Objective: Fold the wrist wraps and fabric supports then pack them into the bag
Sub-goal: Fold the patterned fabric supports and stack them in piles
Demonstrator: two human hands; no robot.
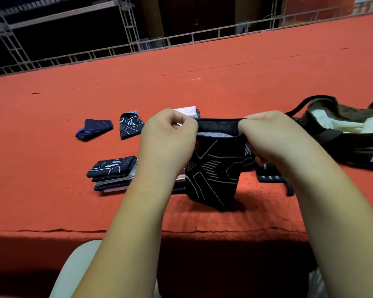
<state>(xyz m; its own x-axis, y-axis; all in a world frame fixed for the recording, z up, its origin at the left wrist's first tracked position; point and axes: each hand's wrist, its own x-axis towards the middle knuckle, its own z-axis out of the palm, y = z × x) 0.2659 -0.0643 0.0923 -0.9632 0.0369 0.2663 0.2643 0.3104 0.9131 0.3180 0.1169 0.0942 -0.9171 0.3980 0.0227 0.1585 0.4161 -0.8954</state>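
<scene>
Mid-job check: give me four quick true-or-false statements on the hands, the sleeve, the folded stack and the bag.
Left hand and right hand both pinch the top edge of the black patterned sleeve. True.
The bag lies left of the hands. False: it lies to their right.
A stack of folded supports sits on the red table, left of the sleeve. True.
The sleeve lies flat on the table. False: it hangs from the hands.
</scene>
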